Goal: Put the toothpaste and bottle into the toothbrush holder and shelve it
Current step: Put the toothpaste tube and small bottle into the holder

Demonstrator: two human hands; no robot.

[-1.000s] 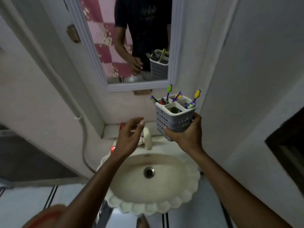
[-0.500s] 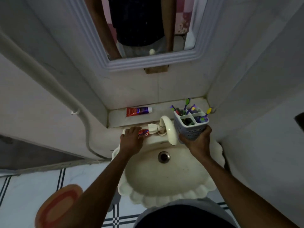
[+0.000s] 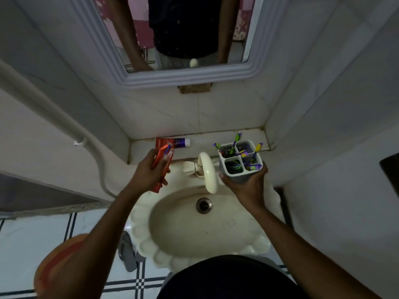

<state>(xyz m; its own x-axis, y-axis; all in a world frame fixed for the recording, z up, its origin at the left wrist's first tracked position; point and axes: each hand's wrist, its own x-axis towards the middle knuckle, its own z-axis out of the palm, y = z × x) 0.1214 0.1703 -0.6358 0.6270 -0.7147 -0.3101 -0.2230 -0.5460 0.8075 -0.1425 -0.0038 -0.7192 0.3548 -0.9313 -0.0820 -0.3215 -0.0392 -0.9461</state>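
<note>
My left hand (image 3: pixel 151 172) grips a red toothpaste tube (image 3: pixel 162 164), lifted above the left rim of the sink. My right hand (image 3: pixel 246 186) holds a grey toothbrush holder (image 3: pixel 238 162) from below, upright, to the right of the tap. The holder has four compartments with several purple, green and yellow toothbrushes in them. A second red and purple tube (image 3: pixel 176 142) lies flat on the ledge (image 3: pixel 205 140) behind the sink. I see no bottle that I can tell apart.
A cream scalloped sink (image 3: pixel 179 225) with a curved tap (image 3: pixel 208 171) is below my hands. A framed mirror (image 3: pixel 183 37) hangs above the ledge. Walls close in on both sides. An orange stool (image 3: pixel 58 262) and grey slippers (image 3: pixel 128 251) are on the floor at left.
My left hand has picked the toothpaste tube up off the sink rim. My right hand keeps the holder beside the tap, lowered from a second ago.
</note>
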